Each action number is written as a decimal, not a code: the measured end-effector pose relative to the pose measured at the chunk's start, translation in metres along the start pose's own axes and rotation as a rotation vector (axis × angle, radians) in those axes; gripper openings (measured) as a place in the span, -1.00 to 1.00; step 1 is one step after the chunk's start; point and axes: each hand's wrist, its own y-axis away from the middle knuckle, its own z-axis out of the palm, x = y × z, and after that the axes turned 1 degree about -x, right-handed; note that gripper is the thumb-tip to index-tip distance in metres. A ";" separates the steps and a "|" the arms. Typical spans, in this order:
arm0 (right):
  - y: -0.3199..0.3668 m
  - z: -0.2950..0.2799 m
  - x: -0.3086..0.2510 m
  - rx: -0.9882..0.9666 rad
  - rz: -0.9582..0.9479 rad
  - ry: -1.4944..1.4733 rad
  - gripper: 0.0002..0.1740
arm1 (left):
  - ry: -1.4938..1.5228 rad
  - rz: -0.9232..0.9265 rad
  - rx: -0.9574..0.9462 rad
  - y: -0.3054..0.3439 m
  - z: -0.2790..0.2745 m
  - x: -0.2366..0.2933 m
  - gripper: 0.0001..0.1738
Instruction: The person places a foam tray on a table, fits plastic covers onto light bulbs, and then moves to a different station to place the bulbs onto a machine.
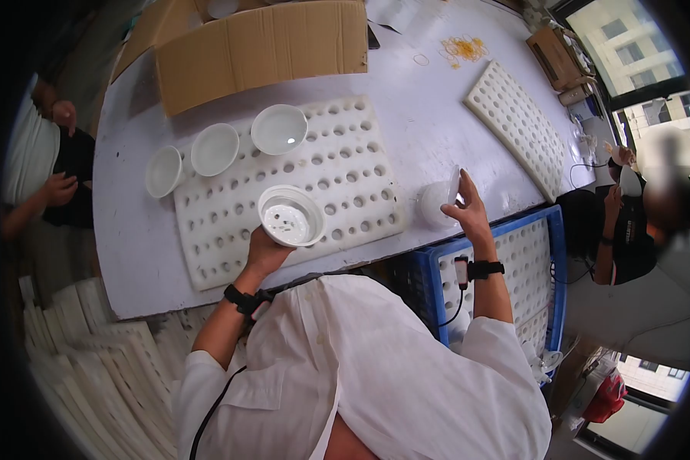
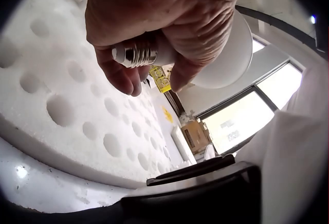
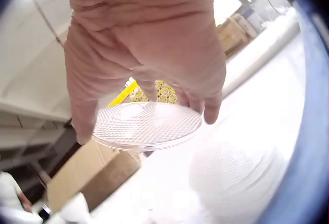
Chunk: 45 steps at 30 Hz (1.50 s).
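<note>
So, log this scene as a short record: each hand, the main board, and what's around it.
Left hand: holds white lamp, open end up
Right hand: holds clear textured disc by its rim
Lamp and disc: apart
Main board: white, perforated, flat on table
On board: three white bowl-shaped pieces, in a row
Beyond board: cardboard box
Right side: blue crate, second perforated board

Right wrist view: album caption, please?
A right hand holds a clear textured disc by its edge, a cardboard box beyond.
</note>
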 end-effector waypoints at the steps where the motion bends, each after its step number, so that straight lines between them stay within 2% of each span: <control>1: 0.002 0.007 -0.009 -0.069 0.024 -0.389 0.20 | -0.102 0.068 0.001 -0.004 0.004 0.001 -0.52; 3: 0.005 0.023 -0.024 -0.119 0.014 -0.446 0.21 | -0.228 0.190 -0.038 -0.008 0.009 0.014 -0.48; 5: 0.005 0.040 -0.032 -0.235 -0.039 -0.613 0.20 | -0.274 0.179 -0.071 -0.011 0.012 0.030 -0.46; 7: 0.004 0.059 -0.047 -0.304 -0.072 -0.626 0.18 | -0.183 0.185 -0.076 -0.012 0.015 0.045 -0.48; 9: 0.006 0.077 -0.068 -0.419 -0.088 -0.614 0.19 | -0.247 0.188 -0.117 -0.013 0.011 0.053 -0.51; 10: 0.006 0.085 -0.075 -0.460 -0.094 -0.616 0.19 | -0.285 0.133 -0.137 -0.015 0.010 0.055 -0.32; 11: 0.007 0.093 -0.081 -0.480 -0.096 -0.617 0.19 | -0.285 0.123 -0.120 -0.014 0.008 0.057 -0.32; 13: 0.009 0.106 -0.097 -0.532 -0.200 -0.364 0.19 | -0.319 0.101 -0.132 -0.013 0.003 0.061 -0.35; 14: 0.012 0.111 -0.107 -0.569 -0.226 -0.324 0.18 | -0.325 0.126 -0.113 -0.013 0.002 0.058 -0.41; 18: 0.012 0.129 -0.133 -0.676 -0.330 -0.161 0.18 | -0.344 0.165 -0.063 -0.012 -0.004 0.045 -0.45; 21: 0.008 0.139 -0.138 -0.707 -0.396 -0.086 0.18 | -0.357 0.189 -0.012 -0.007 -0.010 0.042 -0.49; 23: 0.005 0.144 -0.138 -0.727 -0.422 -0.091 0.19 | -0.352 0.244 0.020 -0.004 -0.013 0.041 -0.62; 26: 0.003 0.150 -0.140 -0.752 -0.447 -0.095 0.21 | -0.332 0.233 0.031 0.000 -0.018 0.040 -0.63; 27: 0.002 0.151 -0.140 -0.759 -0.447 -0.092 0.22 | -0.331 0.232 0.039 0.001 -0.020 0.041 -0.63; 29: 0.001 0.154 -0.139 -0.770 -0.444 -0.090 0.22 | -0.360 0.158 0.006 0.002 -0.022 0.042 -0.45; 33: 0.001 0.158 -0.140 -0.797 -0.404 -0.109 0.23 | -0.345 0.148 -0.001 0.004 -0.024 0.042 -0.46; 36: 0.002 0.160 -0.144 -0.817 -0.331 -0.222 0.22 | -0.266 0.090 -0.013 0.001 -0.024 0.038 -0.44; 39: 0.004 0.163 -0.148 -0.777 -0.440 -0.189 0.20 | -0.159 0.115 -0.001 -0.004 -0.026 0.044 -0.44; 41: 0.003 0.165 -0.147 -0.733 -0.521 -0.114 0.16 | 0.048 -0.211 -0.205 0.000 -0.037 0.067 -0.45; 43: -0.001 0.168 -0.144 -0.662 -0.574 -0.100 0.10 | 0.083 -0.213 -0.218 -0.001 -0.039 0.069 -0.49; 45: -0.004 0.171 -0.145 -0.636 -0.588 -0.105 0.06 | 0.267 -0.066 -0.223 -0.002 -0.039 0.067 -0.50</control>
